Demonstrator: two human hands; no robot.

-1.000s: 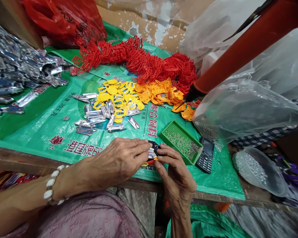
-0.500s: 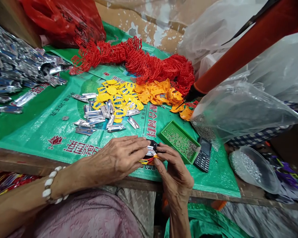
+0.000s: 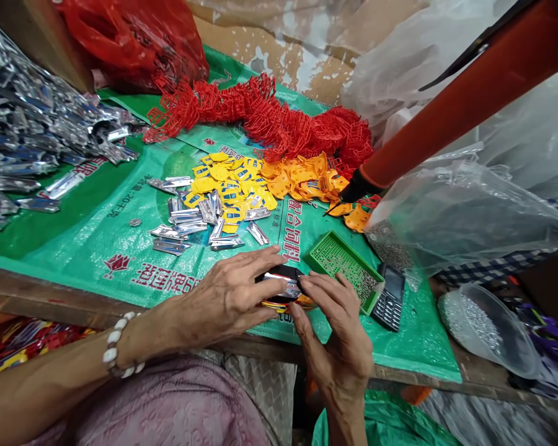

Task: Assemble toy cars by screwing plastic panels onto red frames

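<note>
Left wrist [image 3: 142, 339]: fitted with one bracelet [image 3: 113, 337] of chunky, rounded white beads, with darker greyish-brown among them. Lap: covered by a mauve-pink garment [image 3: 190, 402], tone-on-tone embossed pattern, folds visible. Left forearm [image 3: 51, 387]: sleeve-free.

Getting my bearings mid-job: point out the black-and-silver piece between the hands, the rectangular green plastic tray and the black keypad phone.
Black-and-silver piece [image 3: 292, 287], head view: its silver face.
Rectangular green plastic tray [image 3: 356, 257], head view: its far long rim.
Black keypad phone [image 3: 388, 310], head view: its keypad.
</note>
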